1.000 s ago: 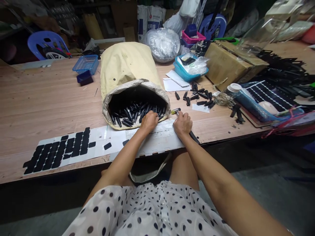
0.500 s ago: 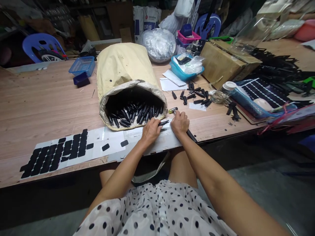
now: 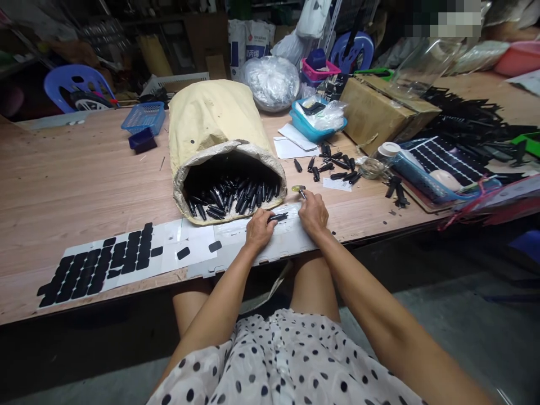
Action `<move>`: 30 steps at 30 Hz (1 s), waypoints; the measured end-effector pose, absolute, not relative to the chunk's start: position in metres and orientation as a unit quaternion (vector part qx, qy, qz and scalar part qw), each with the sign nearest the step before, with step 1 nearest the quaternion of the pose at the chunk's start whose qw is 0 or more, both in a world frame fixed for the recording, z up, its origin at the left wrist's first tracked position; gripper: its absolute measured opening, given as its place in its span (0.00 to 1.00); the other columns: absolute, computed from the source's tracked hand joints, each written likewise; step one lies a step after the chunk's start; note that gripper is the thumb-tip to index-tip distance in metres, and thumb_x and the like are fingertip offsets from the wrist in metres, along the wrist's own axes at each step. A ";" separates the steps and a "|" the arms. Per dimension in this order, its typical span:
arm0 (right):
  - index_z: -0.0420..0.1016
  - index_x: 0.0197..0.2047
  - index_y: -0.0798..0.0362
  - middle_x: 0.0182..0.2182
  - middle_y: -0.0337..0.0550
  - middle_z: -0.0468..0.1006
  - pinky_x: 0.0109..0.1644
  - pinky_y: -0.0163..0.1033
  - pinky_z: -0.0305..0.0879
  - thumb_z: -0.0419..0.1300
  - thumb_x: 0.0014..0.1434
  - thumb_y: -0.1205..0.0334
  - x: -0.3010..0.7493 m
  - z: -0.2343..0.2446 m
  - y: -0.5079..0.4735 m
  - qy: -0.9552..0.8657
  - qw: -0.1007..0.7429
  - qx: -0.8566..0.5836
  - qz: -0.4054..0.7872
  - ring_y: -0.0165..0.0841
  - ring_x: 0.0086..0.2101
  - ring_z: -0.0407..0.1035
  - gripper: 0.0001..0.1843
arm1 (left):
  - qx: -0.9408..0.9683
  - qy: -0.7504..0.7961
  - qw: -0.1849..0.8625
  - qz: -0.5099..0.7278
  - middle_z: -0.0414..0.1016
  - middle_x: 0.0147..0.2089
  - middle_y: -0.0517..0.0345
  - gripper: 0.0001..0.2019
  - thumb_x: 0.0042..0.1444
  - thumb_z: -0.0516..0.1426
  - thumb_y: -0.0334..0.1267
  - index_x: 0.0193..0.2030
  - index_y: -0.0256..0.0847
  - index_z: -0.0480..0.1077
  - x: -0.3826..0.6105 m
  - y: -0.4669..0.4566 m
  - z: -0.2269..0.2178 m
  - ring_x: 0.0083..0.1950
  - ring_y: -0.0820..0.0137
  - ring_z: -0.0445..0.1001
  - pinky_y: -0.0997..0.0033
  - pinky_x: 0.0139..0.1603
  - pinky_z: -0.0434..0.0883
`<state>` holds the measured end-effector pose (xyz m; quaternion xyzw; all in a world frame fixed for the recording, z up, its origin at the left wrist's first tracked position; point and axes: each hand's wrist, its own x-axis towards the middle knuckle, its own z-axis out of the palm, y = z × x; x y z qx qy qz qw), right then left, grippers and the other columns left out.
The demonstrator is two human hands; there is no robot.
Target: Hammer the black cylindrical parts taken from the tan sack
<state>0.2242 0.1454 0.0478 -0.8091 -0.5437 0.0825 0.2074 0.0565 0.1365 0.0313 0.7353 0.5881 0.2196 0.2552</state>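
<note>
The left hand (image 3: pixel 258 228) is at centre frame, fingers closed on one black part (image 3: pixel 279 216). The part lies level, just above the white sheet (image 3: pixel 276 243) at the near edge of the table (image 3: pixel 84 174). The right hand (image 3: pixel 313 214) is just to the right, curled shut around a tool (image 3: pixel 300 192) whose yellowish end projects beyond the fingers toward the sack (image 3: pixel 211 124). The two hands are near each other but apart. The sack lies on its side above the hands, mouth facing the camera, and contains a pile (image 3: pixel 232 198) of like black parts. Right of the sack mouth, loose pieces (image 3: pixel 333 166) lie scattered on the table. Above them, a blue tray (image 3: pixel 312 134) holds clear bags (image 3: pixel 329 115). A blue basket (image 3: pixel 145 115) sits at upper left; its contents cannot be made out. A box (image 3: pixel 379 109) stands at upper right. At lower left, black pads (image 3: pixel 97 269) cover a backing sheet.
</note>
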 end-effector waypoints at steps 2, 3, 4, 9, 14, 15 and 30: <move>0.70 0.62 0.51 0.49 0.52 0.75 0.49 0.42 0.66 0.46 0.65 0.67 0.226 0.048 0.132 -0.563 0.266 -0.777 0.092 0.40 0.47 0.70 0.25 | 0.733 0.588 0.261 0.223 0.74 0.48 0.57 0.10 0.60 0.60 0.34 0.48 0.45 0.76 0.057 0.137 0.031 0.49 0.66 0.74 0.69 0.55 0.70; 0.71 0.61 0.53 0.49 0.52 0.76 0.51 0.42 0.66 0.46 0.65 0.66 0.225 0.048 0.125 -0.578 0.289 -0.757 0.099 0.40 0.47 0.70 0.25 | 0.731 0.588 0.265 0.222 0.74 0.48 0.57 0.10 0.60 0.60 0.34 0.48 0.45 0.76 0.058 0.137 0.031 0.48 0.67 0.74 0.68 0.54 0.70; 0.71 0.60 0.54 0.49 0.52 0.76 0.52 0.42 0.66 0.46 0.64 0.66 0.224 0.047 0.118 -0.594 0.305 -0.737 0.108 0.40 0.47 0.70 0.24 | 0.729 0.589 0.269 0.221 0.74 0.48 0.57 0.10 0.60 0.60 0.34 0.48 0.45 0.77 0.058 0.137 0.031 0.47 0.67 0.74 0.68 0.54 0.70; 0.72 0.58 0.52 0.50 0.51 0.78 0.55 0.44 0.68 0.47 0.64 0.66 0.214 0.041 0.093 -0.646 0.340 -0.673 0.122 0.38 0.47 0.71 0.24 | 0.724 0.595 0.273 0.216 0.74 0.47 0.58 0.10 0.59 0.61 0.35 0.47 0.47 0.77 0.059 0.139 0.033 0.49 0.66 0.74 0.67 0.54 0.70; 0.74 0.58 0.49 0.47 0.49 0.79 0.52 0.41 0.68 0.48 0.64 0.66 0.207 0.042 0.087 -0.664 0.289 -0.681 0.111 0.38 0.46 0.72 0.23 | 0.724 0.596 0.276 0.211 0.74 0.47 0.59 0.10 0.59 0.61 0.34 0.47 0.49 0.77 0.061 0.139 0.034 0.50 0.67 0.74 0.68 0.54 0.70; 0.74 0.58 0.49 0.46 0.48 0.79 0.52 0.41 0.69 0.48 0.64 0.66 0.206 0.043 0.086 -0.664 0.278 -0.685 0.113 0.38 0.46 0.73 0.23 | 0.722 0.598 0.277 0.209 0.74 0.47 0.59 0.10 0.59 0.61 0.34 0.47 0.49 0.77 0.061 0.139 0.034 0.51 0.67 0.74 0.68 0.54 0.70; 0.75 0.58 0.51 0.45 0.51 0.76 0.49 0.43 0.68 0.48 0.64 0.64 0.223 0.045 0.103 -0.606 0.289 -0.736 0.082 0.39 0.42 0.71 0.23 | 0.719 0.596 0.284 0.218 0.74 0.49 0.57 0.08 0.58 0.62 0.34 0.45 0.45 0.75 0.066 0.134 0.041 0.54 0.64 0.73 0.65 0.57 0.70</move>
